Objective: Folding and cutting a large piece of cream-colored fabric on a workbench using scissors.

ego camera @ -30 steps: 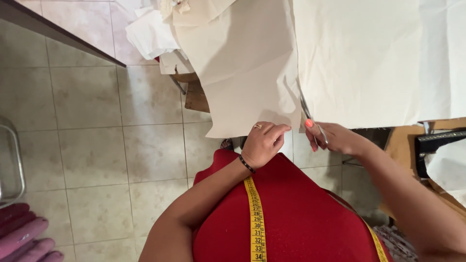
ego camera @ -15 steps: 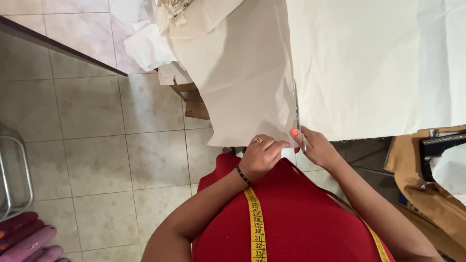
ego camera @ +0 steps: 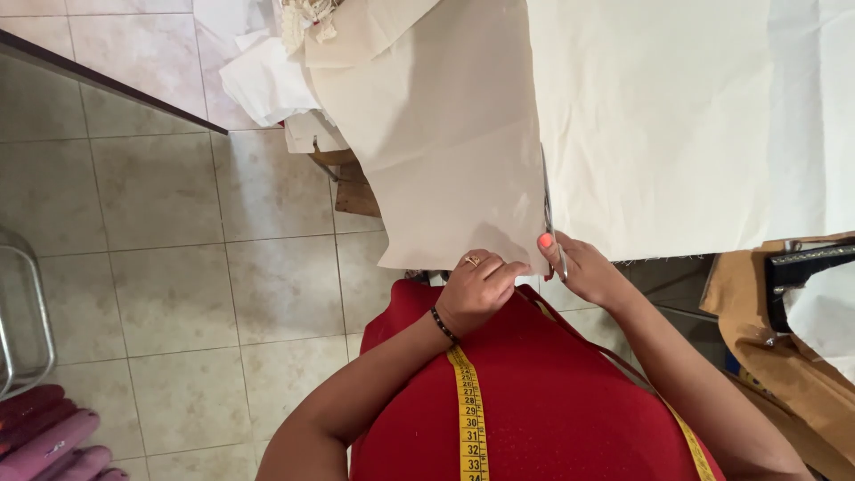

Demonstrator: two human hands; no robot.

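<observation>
A large cream fabric sheet [ego camera: 659, 125] lies on the table, and a beige piece [ego camera: 445, 160] hangs off its left edge. My left hand [ego camera: 479, 287], with a ring and a dark bracelet, pinches the lower corner of the beige piece. My right hand [ego camera: 581, 269] holds scissors [ego camera: 549, 218] whose blades run up along the line between the beige piece and the cream sheet. A yellow tape measure [ego camera: 470, 419] hangs down over my red top.
Tiled floor [ego camera: 178, 232] fills the left. A metal frame [ego camera: 27, 312] and pink cushions [ego camera: 49, 441] sit at the lower left. White cloth scraps [ego camera: 263, 80] lie at the table's far end. A brown bag and a black item [ego camera: 802, 267] are at the right.
The view has shifted a little. My right hand and the scissors have moved slightly up along the fabric line. My left hand still grips the beige corner.
</observation>
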